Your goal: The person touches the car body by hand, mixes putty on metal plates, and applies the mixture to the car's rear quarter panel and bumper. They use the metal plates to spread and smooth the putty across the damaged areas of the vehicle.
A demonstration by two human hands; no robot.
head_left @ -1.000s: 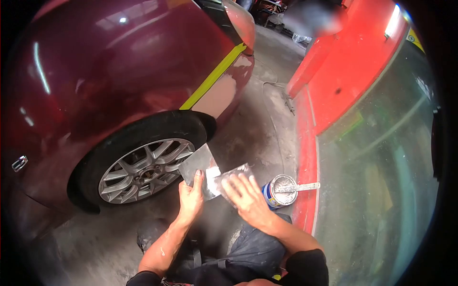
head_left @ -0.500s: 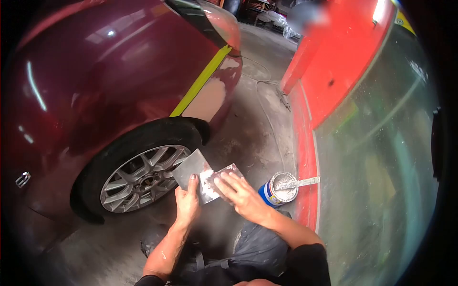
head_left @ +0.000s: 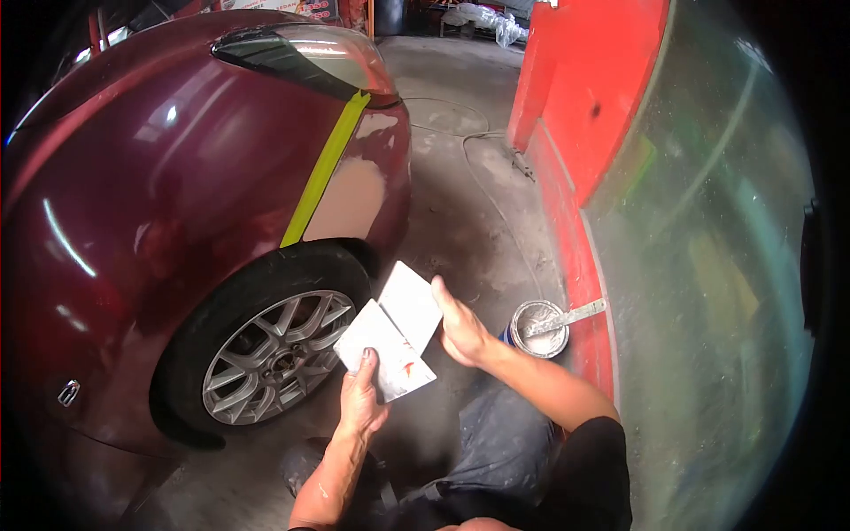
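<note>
My left hand (head_left: 361, 403) grips a flat rectangular spreader (head_left: 365, 334), its thumb pressed on the near face. Pale paste and a small reddish-orange smear show near that spreader's right corner. My right hand (head_left: 464, 331) holds a second flat spreader (head_left: 414, 296) by its right side, thumb up along the edge. The two spreaders meet or overlap in the middle, both bright with reflected light. Beyond them stands a dark red car (head_left: 204, 150) with a beige filler patch (head_left: 350, 199) on its rear corner, bordered by yellow-green masking tape (head_left: 326, 170).
To my right, an open can (head_left: 518, 347) of pale grey paste stands on the floor, a flat stirring blade (head_left: 580, 313) lying across its rim. The car's rear wheel (head_left: 282, 358) is at left. A red panel (head_left: 584, 97) and a cloudy glass sheet (head_left: 708, 265) flank the right. A hose (head_left: 482, 181) crosses the floor.
My right hand has turned from palm-down over the spreaders to thumb-up, bringing its spreader upright and into view. The camera view has shifted, with more of the car's rear visible.
</note>
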